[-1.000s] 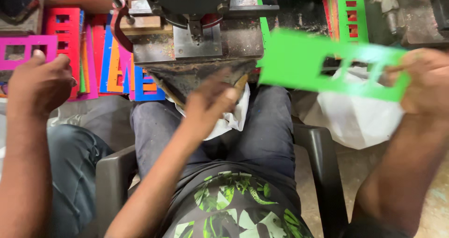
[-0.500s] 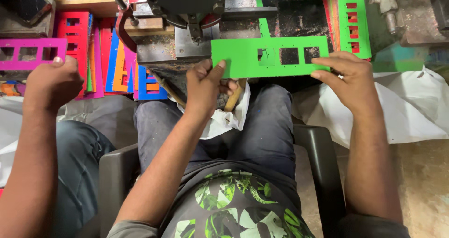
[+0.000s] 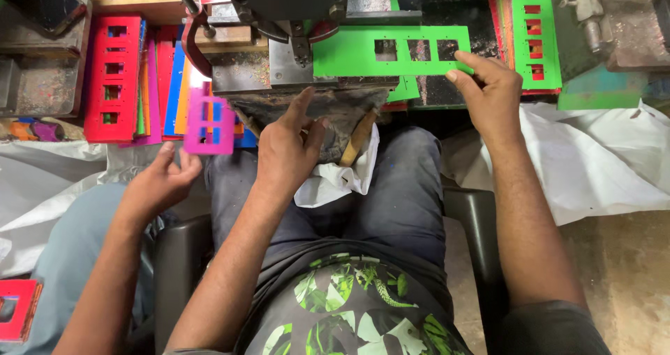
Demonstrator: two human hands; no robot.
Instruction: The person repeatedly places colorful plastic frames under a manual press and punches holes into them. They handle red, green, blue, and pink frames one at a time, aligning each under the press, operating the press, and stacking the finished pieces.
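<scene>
— Where is the green sheet (image 3: 349,51) right now?

— It lies flat on the bed of the dark press (image 3: 300,55), its left end under the machine's head. It has three square holes near its right end.

— And the person's hands?

— The right hand (image 3: 488,93) rests on the sheet's right end, fingertips pressed down on the lower right corner, thumb just beside the edge. The left hand (image 3: 286,149) hangs just below the front of the press, fingers loosely spread, holding nothing; I cannot tell whether it touches the metal.

— There is a third hand in view.

— Yes, a co-worker's hand (image 3: 157,184) comes in from the left, beside the seated person's knee. It pinches a small pink piece (image 3: 209,121) with square holes by its lower edge and holds it upright.

— What lies around them?

— A stack of red, pink, blue and orange sheets (image 3: 139,76) sits on the worktop left of the press, and more green and red sheets (image 3: 530,34) on the right. A white cloth (image 3: 342,177) lies on the person's lap, and white plastic sheeting (image 3: 600,159) covers the floor to the right.
</scene>
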